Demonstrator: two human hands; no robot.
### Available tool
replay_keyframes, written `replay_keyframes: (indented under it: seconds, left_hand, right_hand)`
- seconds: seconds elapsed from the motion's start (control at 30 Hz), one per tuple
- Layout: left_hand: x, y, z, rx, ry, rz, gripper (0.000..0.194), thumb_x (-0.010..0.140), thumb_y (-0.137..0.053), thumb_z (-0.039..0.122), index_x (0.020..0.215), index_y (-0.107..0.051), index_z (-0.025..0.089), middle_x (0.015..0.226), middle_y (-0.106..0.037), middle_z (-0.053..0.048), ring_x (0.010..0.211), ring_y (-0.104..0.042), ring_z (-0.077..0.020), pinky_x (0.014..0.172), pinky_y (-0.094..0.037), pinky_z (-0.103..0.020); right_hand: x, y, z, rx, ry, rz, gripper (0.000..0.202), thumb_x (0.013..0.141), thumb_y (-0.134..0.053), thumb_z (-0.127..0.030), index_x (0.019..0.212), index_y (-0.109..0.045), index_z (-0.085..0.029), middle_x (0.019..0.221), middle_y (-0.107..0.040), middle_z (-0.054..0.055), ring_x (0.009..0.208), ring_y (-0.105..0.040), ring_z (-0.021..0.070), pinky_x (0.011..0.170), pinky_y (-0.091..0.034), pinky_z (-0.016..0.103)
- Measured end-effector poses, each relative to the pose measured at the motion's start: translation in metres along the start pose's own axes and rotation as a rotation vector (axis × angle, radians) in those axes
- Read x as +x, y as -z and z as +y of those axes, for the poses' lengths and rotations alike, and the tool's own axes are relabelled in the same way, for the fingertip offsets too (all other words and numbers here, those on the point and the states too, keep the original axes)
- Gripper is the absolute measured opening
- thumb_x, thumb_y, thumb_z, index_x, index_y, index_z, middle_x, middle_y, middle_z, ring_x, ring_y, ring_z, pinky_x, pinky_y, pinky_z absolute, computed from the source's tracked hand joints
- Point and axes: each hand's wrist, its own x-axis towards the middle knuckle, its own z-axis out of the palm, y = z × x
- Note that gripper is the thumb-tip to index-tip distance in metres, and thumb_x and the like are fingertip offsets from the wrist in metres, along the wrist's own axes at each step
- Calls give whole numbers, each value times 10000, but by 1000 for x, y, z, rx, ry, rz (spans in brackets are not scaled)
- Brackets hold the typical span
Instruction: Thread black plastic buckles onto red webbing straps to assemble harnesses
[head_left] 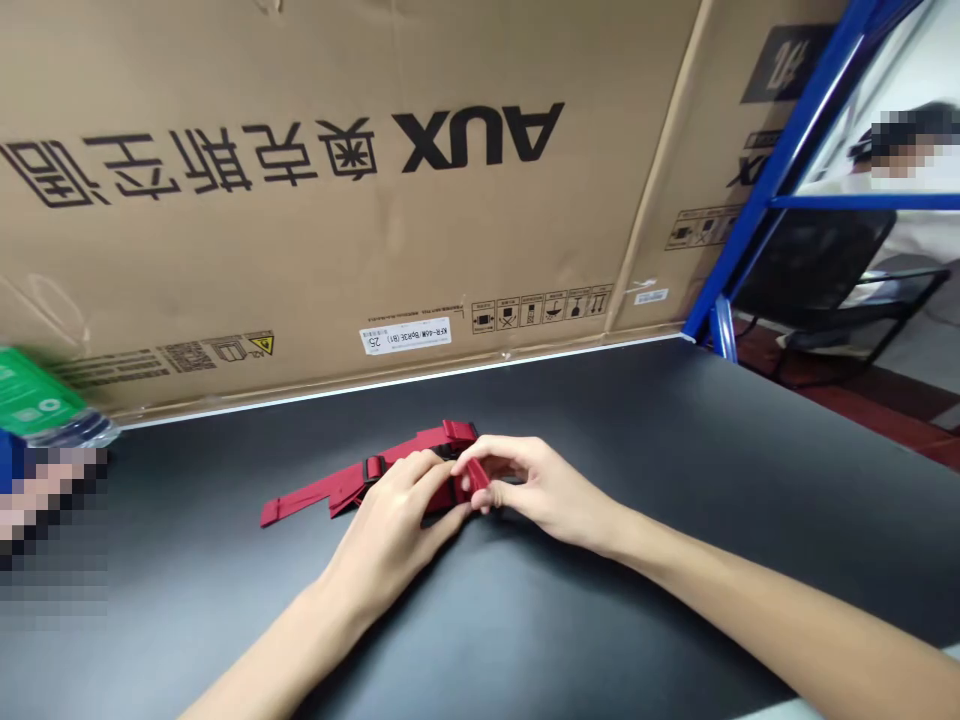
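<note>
A red strap (307, 497) with black buckles lies folded in a flat bundle on the dark table (600, 420). One of its ends sticks out to the left, past a black buckle (373, 468). My left hand (401, 510) is closed over the right part of the bundle, thumb along its near side. My right hand (525, 488) pinches a short red piece of the strap between thumb and fingers, close to the left fingertips. The fingers hide part of the bundle between the two hands.
A large cardboard box (300, 260) stands along the table's far edge. A green-labelled bottle (45, 400) is at the far left. A blue metal frame (780, 160) rises at the right, with a chair (817, 260) and a person (915, 150) beyond it.
</note>
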Motion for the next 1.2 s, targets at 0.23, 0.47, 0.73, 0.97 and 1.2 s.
replay_keyframes:
  seconds: [0.23, 0.47, 0.73, 0.97, 1.2]
  left_hand:
    - [2, 0, -2, -99, 32, -16, 193, 891, -623, 275, 1074, -663, 226, 928, -655, -30, 802, -646, -189, 749, -553, -311]
    - [3, 0, -1, -284, 113, 3, 218, 873, -649, 256, 1086, -668, 217, 1115, -709, -79, 1008, -677, -252, 900, -545, -407]
    - [6, 0, 1, -623, 335, 78, 229, 721, -810, 235, 895, -671, 182, 898, -756, -34, 872, -718, -224, 820, -571, -347]
    - [2, 0, 4, -579, 189, 133, 235, 769, -786, 172, 991, -722, 214, 1008, -754, -31, 948, -708, -212, 899, -557, -343]
    - [-1, -3, 3, -503, 45, 180, 276, 789, -770, 142, 1054, -738, 213, 1027, -718, -54, 917, -695, -201, 849, -577, -336]
  right_hand:
    - [3, 2, 2, -220, -3, 98, 127, 848, -613, -244, 800, -711, -179, 764, -690, 13, 723, -611, 157, 708, -481, 293]
    - [3, 2, 5, -253, -36, 97, 146, 843, -639, -308, 778, -605, -182, 715, -649, -11, 658, -568, 136, 643, -451, 276]
    - [2, 2, 1, -139, -57, 87, 257, 830, -657, -428, 777, -603, -182, 733, -640, -6, 683, -583, 146, 666, -467, 296]
    - [3, 2, 1, -96, -76, 83, 341, 783, -685, -518, 736, -589, -194, 756, -663, 16, 730, -634, 182, 720, -511, 339]
    - [3, 0, 6, -42, -117, 100, 384, 735, -723, -553, 729, -598, -190, 754, -659, 17, 706, -619, 170, 723, -520, 339]
